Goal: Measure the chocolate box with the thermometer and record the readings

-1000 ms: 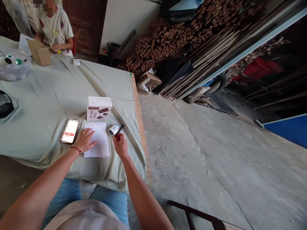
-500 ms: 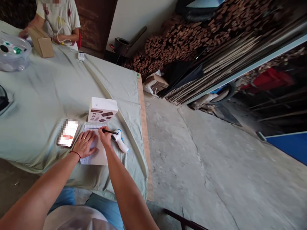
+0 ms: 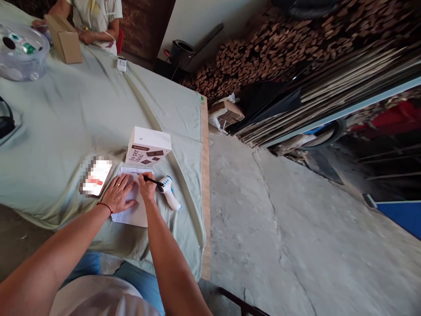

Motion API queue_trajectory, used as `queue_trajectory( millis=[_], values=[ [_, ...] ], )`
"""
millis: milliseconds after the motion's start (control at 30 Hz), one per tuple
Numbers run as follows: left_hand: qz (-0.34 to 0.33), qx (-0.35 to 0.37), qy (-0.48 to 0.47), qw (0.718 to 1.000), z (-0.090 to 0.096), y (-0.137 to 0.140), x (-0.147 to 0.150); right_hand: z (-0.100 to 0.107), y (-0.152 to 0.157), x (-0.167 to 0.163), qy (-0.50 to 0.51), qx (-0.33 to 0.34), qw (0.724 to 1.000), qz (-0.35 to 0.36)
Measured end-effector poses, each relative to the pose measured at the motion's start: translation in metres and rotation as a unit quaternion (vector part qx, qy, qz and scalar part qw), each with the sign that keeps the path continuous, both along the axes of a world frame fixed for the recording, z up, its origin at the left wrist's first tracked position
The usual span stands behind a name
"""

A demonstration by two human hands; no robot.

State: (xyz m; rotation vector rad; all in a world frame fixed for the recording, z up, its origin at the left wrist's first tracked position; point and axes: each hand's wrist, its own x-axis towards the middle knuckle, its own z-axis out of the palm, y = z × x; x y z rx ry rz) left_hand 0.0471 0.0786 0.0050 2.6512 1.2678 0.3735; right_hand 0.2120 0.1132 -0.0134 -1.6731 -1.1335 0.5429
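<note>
1. Near the table's right edge, on the green cloth (image 3: 66,118), a sheet of paper (image 3: 133,213) lies flat, partly covered by both hands.
2. The left hand (image 3: 120,193) rests open, palm down, fingers spread on the paper; it grips nothing.
3. The right hand (image 3: 147,189) is closed around a black pen (image 3: 154,181), its tip at the top of the paper; the writing is too small to read.
4. A white and blue thermometer (image 3: 169,193) lies just beside the right hand, its head partly hidden by the pen.
5. A white box (image 3: 148,147) stands just beyond the paper; a phone (image 3: 95,177) to the left is blurred out.
6. At the far end another person (image 3: 95,13) is cut off by the frame, beside a cardboard box (image 3: 66,39).
</note>
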Motion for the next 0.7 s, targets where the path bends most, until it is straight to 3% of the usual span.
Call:
queue_trajectory(
  millis=[700],
  values=[
    [0.003, -0.004, 0.001, 1.000, 0.0031, 0.0017, 0.0004, -0.0043, 0.0039, 0.0003, -0.014, -0.006, 1.000, 0.025]
  ],
)
